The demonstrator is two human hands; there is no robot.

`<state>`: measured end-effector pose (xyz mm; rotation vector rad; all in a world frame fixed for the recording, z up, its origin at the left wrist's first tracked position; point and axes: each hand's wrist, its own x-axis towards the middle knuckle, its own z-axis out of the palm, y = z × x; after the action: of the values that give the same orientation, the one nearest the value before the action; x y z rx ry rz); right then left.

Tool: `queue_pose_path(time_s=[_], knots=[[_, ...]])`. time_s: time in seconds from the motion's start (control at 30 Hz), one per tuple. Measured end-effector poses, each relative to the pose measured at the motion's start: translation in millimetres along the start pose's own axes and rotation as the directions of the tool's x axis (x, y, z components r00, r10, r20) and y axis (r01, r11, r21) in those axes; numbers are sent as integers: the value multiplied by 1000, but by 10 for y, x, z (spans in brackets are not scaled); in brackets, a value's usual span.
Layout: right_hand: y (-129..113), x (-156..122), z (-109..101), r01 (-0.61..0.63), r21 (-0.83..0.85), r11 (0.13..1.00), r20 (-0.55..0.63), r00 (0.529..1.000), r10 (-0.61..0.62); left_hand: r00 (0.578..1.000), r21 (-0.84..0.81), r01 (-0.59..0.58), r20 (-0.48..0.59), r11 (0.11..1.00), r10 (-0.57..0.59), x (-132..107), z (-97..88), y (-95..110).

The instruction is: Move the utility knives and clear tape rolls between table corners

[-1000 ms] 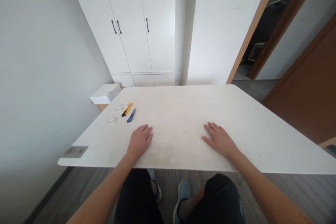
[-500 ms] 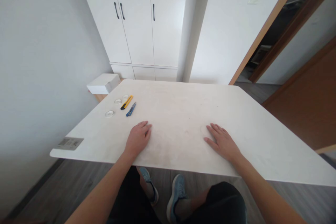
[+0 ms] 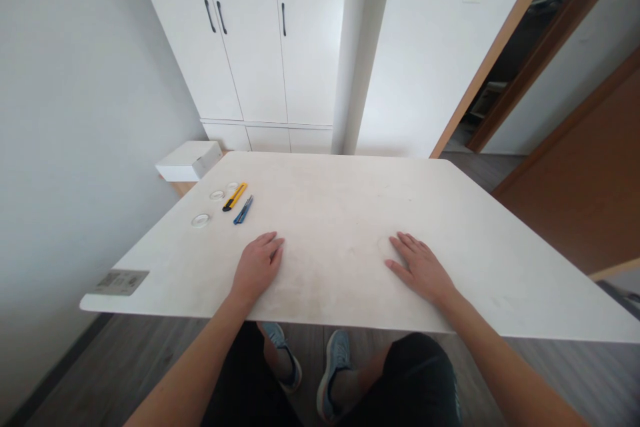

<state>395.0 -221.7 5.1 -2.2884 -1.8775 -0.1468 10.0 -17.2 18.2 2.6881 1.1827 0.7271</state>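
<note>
My left hand [image 3: 257,265] rests palm down on the white table [image 3: 320,200], its fingers stretched out and nothing held. Farther right, my right hand [image 3: 420,267] lies flat on the same tabletop with its fingers a little apart. Beyond my left hand is a blue utility knife [image 3: 243,210], and beside it a yellow utility knife [image 3: 235,197] with a black end. Left of the knives lie three round clear rings that look like tape rolls: a near one [image 3: 201,221], a middle one [image 3: 217,195] and a far one [image 3: 232,185], partly next to the yellow knife.
A grey printed label [image 3: 120,282] sticks to the table's near left corner. A white box [image 3: 189,160] stands past the left edge. White cabinets [image 3: 260,47] with dark handles rise behind the table, and a doorway with a wooden frame [image 3: 493,60] is at right.
The view has shifted slightly, so most things sit a little farther left in the picture. Both hands stay flat on the table; the knives and rings keep their places.
</note>
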Motion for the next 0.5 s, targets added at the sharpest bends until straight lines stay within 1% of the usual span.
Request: queue_pose_path(time_s=[0.23,0.5], knots=[[5,1,-3,-2,3,1000,12,1000,2,1000,-6,-6,-5,1000,6,3,-9,5],[-52,-14,-62,-6,10,1000,9,1000,6,999,-18,-35,-15,999,35,7,37,-68]])
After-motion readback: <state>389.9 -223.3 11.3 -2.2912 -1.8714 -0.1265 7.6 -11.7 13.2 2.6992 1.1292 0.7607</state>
